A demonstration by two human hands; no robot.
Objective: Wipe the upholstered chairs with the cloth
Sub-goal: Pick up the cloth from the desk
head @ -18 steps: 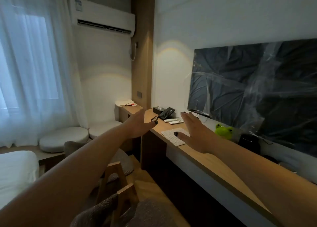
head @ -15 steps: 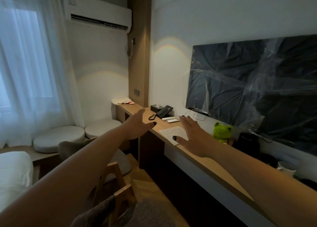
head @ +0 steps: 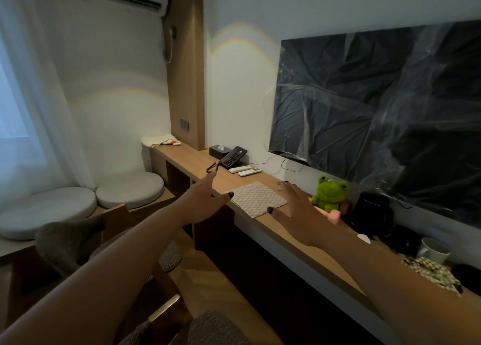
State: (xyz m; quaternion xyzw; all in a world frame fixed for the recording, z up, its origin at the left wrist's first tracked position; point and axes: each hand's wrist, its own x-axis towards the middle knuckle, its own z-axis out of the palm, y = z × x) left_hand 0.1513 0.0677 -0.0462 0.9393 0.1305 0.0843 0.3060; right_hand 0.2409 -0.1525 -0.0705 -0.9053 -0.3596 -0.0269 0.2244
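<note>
A white textured cloth (head: 256, 198) lies flat on the long wooden desk (head: 299, 236). My left hand (head: 205, 199) is stretched out just left of it, fingers straight, holding nothing. My right hand (head: 296, 212) hovers over the cloth's right edge, fingers spread, also empty. Two grey upholstered chairs with wooden frames stand below my arms: one (head: 70, 240) at the left, one (head: 213, 329) at the bottom edge, both partly hidden by my left arm.
On the desk stand a black phone (head: 233, 156), a tissue box (head: 218, 150), two remotes (head: 246, 170), a green frog plush (head: 328, 192), a black kettle (head: 372, 214) and a white mug (head: 432, 249). A plastic-wrapped TV (head: 377, 115) hangs above. Two round cushions (head: 128, 192) lie by the curtain.
The view has tilted down and come closer to the desk. Both hands have reached further forward, nearer the white cloth, and they stay empty.
</note>
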